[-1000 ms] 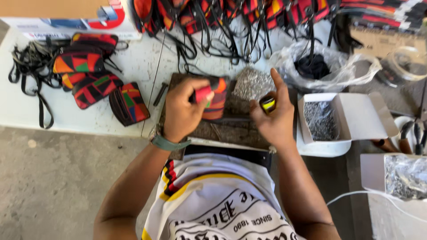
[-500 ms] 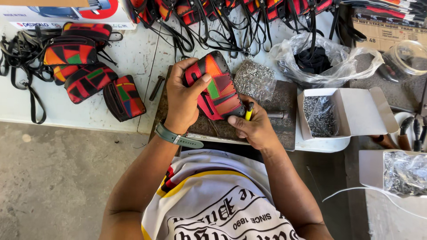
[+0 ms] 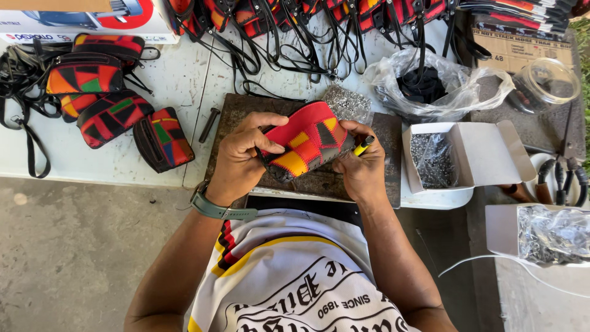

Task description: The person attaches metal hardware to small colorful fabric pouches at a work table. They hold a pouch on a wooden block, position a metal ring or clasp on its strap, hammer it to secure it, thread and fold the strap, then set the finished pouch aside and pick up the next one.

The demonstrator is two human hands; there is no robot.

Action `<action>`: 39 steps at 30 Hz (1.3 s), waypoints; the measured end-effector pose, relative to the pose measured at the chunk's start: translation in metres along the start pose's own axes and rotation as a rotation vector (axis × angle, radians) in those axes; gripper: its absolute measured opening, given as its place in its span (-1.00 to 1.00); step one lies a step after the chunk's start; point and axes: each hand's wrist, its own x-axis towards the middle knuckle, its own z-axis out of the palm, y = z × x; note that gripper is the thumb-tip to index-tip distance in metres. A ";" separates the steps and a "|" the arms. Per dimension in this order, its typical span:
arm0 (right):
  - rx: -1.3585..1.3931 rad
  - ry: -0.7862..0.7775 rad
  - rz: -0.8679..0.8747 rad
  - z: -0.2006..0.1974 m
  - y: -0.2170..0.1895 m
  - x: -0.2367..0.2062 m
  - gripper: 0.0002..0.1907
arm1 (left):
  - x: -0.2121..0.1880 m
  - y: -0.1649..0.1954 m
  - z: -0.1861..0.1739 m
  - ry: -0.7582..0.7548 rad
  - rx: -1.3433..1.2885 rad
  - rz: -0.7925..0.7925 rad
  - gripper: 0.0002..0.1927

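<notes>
- Straps (image 3: pixel 24 92), black, lie tangled at the far left of the white tabletop (image 3: pixel 184 80).
- Four finished pouches (image 3: pixel 101 92) in red, orange, green and black patchwork are stacked just beside the straps; the one nearest to the person stands a little apart from the pile, tilted.
- A dark bolt (image 3: pixel 209 125) lies between these pouches and the dark slab (image 3: pixel 393 154) that sits at the tabletop edge.
- The left hand (image 3: pixel 239 161), with a green watch (image 3: pixel 215 209) on the wrist, grasps the left end of the pouch (image 3: pixel 310 144); the thumb presses on top and the fingers curl under it.
- The pouch is held just above the slab, between both hands, long side tilted up to the right.
- A small heap of silver rivets (image 3: pixel 344 101) lies on the slab behind the pouch.
- The right hand (image 3: pixel 362 169) grips the right end of the pouch, and it also pinches a thin yellow tool (image 3: pixel 364 146) with a black tip against it.
- A row of more pouches with black straps (image 3: pixel 295 18) runs along the far edge of the tabletop.
- A clear plastic bag (image 3: pixel 430 86) with something black inside lies right of the slab.
- An open white box (image 3: pixel 473 154) with small metal parts stands near the right hand, in front of the bag.
- A second bag of metal parts (image 3: pixel 553 233) is at the far right.
</notes>
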 end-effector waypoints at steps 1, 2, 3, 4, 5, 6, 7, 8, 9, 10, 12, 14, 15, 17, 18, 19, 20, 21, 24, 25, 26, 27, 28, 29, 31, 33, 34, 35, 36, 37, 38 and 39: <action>-0.013 0.004 -0.001 -0.005 -0.003 0.001 -0.62 | 0.003 -0.001 0.006 0.000 0.013 0.003 -0.61; -0.038 0.014 -0.002 -0.011 -0.006 0.002 -0.59 | 0.006 -0.003 0.013 -0.002 0.024 0.007 -0.62; -0.062 0.026 -0.003 -0.017 -0.011 0.003 -0.57 | 0.009 -0.005 0.020 0.007 0.009 0.009 -0.61; -0.088 0.038 -0.005 -0.024 -0.019 0.003 -0.54 | 0.011 -0.006 0.028 0.014 -0.007 0.011 -0.60; -0.239 0.026 -0.041 -0.033 -0.030 0.004 -0.47 | 0.013 -0.008 0.035 0.019 -0.024 0.016 -0.59; -0.396 0.021 -0.081 -0.043 -0.045 0.002 -0.39 | 0.012 -0.007 0.043 0.059 -0.155 -0.012 -0.58; -0.566 0.030 -0.124 -0.053 -0.063 0.001 -0.30 | 0.013 -0.009 0.048 0.088 -0.302 -0.039 -0.57; -0.758 0.086 -0.206 -0.072 -0.089 0.010 -0.46 | 0.013 -0.009 0.052 0.127 -0.176 -0.146 -0.63; -0.956 0.148 -0.274 -0.094 -0.119 0.018 -0.60 | 0.012 -0.008 0.051 0.156 -0.053 -0.259 -0.66; -1.016 0.134 -0.370 -0.118 -0.152 0.022 -0.62 | 0.010 -0.008 0.054 0.184 -0.104 -0.298 -0.69; -1.350 0.136 -0.594 -0.168 -0.216 0.054 -0.64 | 0.009 -0.011 0.052 0.228 -0.179 -0.336 -0.70; -1.545 0.273 -0.602 -0.216 -0.260 0.085 -0.65 | 0.009 -0.016 0.052 0.245 -0.264 -0.334 -0.68; -1.709 0.390 -0.541 -0.238 -0.274 0.104 -0.55 | 0.014 -0.023 0.051 0.249 -0.332 -0.343 -0.66; -1.878 0.460 -0.507 -0.272 -0.293 0.131 -0.57 | 0.014 -0.029 0.060 0.258 -0.473 -0.372 -0.63; -1.961 0.490 -0.491 -0.289 -0.298 0.143 -0.58 | 0.017 -0.036 0.067 0.255 -0.481 -0.387 -0.62; -1.973 0.555 -0.327 -0.303 -0.304 0.150 -0.61 | 0.020 -0.040 0.077 0.265 -0.479 -0.388 -0.62; -1.971 0.607 -0.161 -0.315 -0.305 0.166 -0.63 | 0.026 -0.047 0.078 0.281 -0.468 -0.391 -0.61; -2.031 0.572 -0.141 -0.326 -0.307 0.176 -0.62 | 0.030 -0.050 0.080 0.295 -0.475 -0.405 -0.63; -2.019 0.488 -0.060 -0.360 -0.310 0.185 -0.66 | 0.045 -0.063 0.096 0.303 -0.498 -0.451 -0.66; -1.980 0.459 -0.028 -0.365 -0.309 0.188 -0.68 | 0.049 -0.066 0.098 0.307 -0.489 -0.460 -0.67; -2.018 0.436 -0.113 -0.371 -0.309 0.190 -0.63 | 0.053 -0.068 0.097 0.308 -0.483 -0.471 -0.67; -2.055 0.414 -0.201 -0.372 -0.310 0.192 -0.57 | 0.055 -0.070 0.094 0.330 -0.508 -0.509 -0.62; -2.088 0.390 -0.291 -0.375 -0.311 0.193 -0.51 | 0.058 -0.073 0.092 0.356 -0.533 -0.546 -0.58; -1.907 0.355 -0.360 -0.374 -0.314 0.192 -0.59 | 0.061 -0.077 0.090 0.386 -0.557 -0.581 -0.53; -1.598 0.303 -0.458 -0.350 -0.318 0.183 -0.66 | 0.065 -0.086 0.087 0.394 -0.589 -0.616 -0.53; -1.388 0.250 -0.464 -0.306 -0.311 0.156 -0.70 | 0.069 -0.098 0.084 0.410 -0.498 -0.682 -0.51; -1.268 0.214 -0.466 -0.277 -0.302 0.136 -0.70 | 0.072 -0.105 0.083 0.413 -0.394 -0.731 -0.49; -1.137 0.150 -0.492 -0.246 -0.289 0.111 -0.69 | 0.075 -0.112 0.084 0.408 -0.294 -0.787 -0.47; -1.006 0.050 -0.516 -0.213 -0.274 0.085 -0.67 | 0.077 -0.119 0.085 0.385 -0.243 -0.787 -0.43; -0.848 -0.089 -0.534 -0.178 -0.257 0.058 -0.63 | 0.078 -0.126 0.084 0.364 -0.189 -0.783 -0.40; -0.649 -0.275 -0.544 -0.141 -0.242 0.035 -0.59 | 0.079 -0.131 0.082 0.345 -0.135 -0.773 -0.36; -0.470 -0.461 -0.487 -0.106 -0.229 0.022 -0.54 | 0.079 -0.134 0.080 0.341 -0.081 -0.656 -0.31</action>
